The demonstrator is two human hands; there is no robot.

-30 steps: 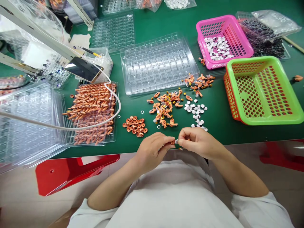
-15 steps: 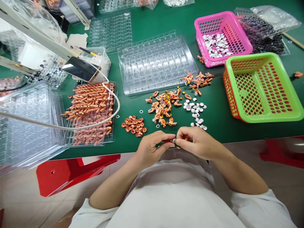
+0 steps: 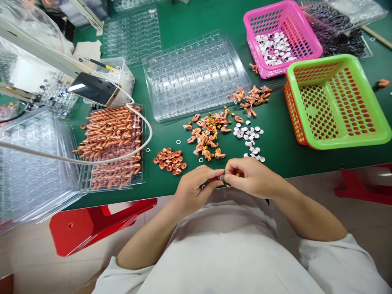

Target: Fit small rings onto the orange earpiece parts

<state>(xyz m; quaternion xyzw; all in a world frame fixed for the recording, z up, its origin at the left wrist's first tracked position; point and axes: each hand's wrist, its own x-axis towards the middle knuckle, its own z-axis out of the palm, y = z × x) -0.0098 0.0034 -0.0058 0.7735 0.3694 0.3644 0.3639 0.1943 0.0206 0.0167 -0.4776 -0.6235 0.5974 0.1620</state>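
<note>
My left hand (image 3: 196, 186) and my right hand (image 3: 251, 176) meet at the table's front edge. Their fingertips pinch one small part (image 3: 222, 177) with a pale face; most of it is hidden by the fingers. Just beyond them lies a loose pile of orange parts with yellow bits (image 3: 206, 136). Small copper-coloured cups (image 3: 170, 161) are heaped to its left. White round caps (image 3: 251, 139) are scattered to its right.
Clear trays (image 3: 196, 77) lie behind the piles. A pink basket (image 3: 266, 72) of white caps and a green basket (image 3: 349, 141) stand right. Left are a tray of copper-coloured parts (image 3: 110, 134), a phone (image 3: 93, 87) and a white cable (image 3: 150, 132).
The view has shifted slightly, so the baskets and trays sit higher in the picture. Both hands remain together at the small part, with only slight finger movement.
</note>
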